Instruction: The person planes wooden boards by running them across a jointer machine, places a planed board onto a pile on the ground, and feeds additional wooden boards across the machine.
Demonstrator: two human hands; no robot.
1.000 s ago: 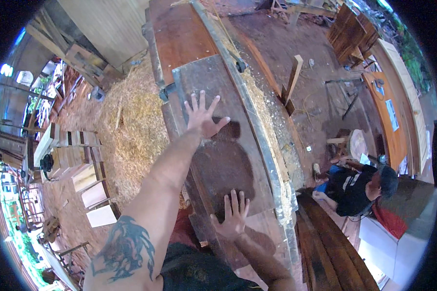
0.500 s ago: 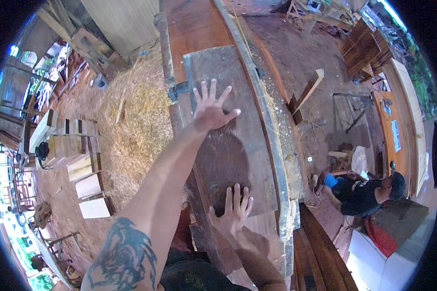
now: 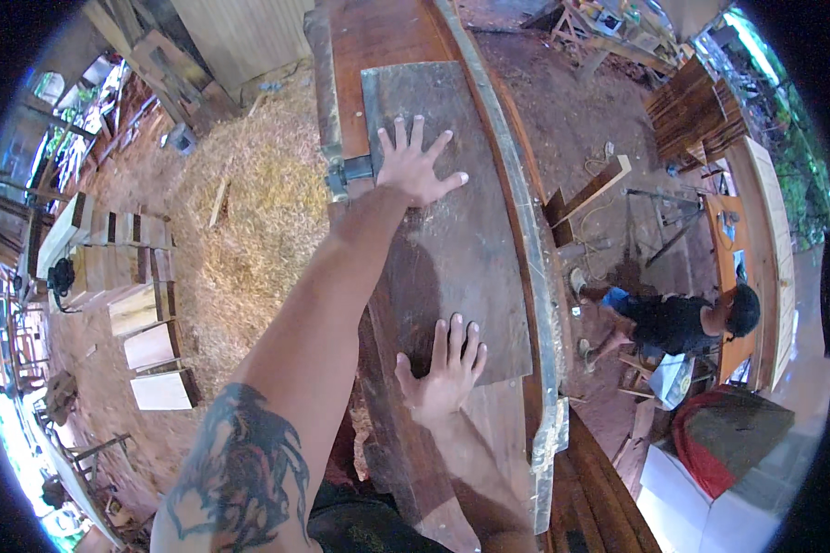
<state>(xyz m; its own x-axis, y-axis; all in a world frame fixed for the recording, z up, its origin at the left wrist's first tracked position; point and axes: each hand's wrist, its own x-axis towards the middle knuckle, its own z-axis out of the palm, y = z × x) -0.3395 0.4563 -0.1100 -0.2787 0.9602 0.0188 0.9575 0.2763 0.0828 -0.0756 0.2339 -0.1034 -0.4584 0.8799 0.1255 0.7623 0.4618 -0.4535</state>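
Note:
A flat, dark brown wooden board (image 3: 470,249) lies lengthwise on a long wooden bench (image 3: 387,39) that runs away from me. My left hand (image 3: 418,168) rests palm down on the board's far half, fingers and thumb spread. Closer to me, my right hand (image 3: 444,370) presses flat near the board's near end, its fingers stretched out. Neither hand grips anything. Beside the board's left edge sits a dark bracket-like piece (image 3: 349,175). A raised strip (image 3: 516,221) runs along the right side of the bench.
Wood shavings (image 3: 258,184) cover the ground on the left, near stacked timber pieces (image 3: 148,323). On the right stands another person (image 3: 673,323) in dark clothes by an orange-brown panel (image 3: 733,240). A timber piece (image 3: 595,189) sticks up right of the bench. Dark planks (image 3: 590,479) lie lower right.
The board has slid a little away from me along the bench, both hands staying flat on it. The other person on the right has moved farther off.

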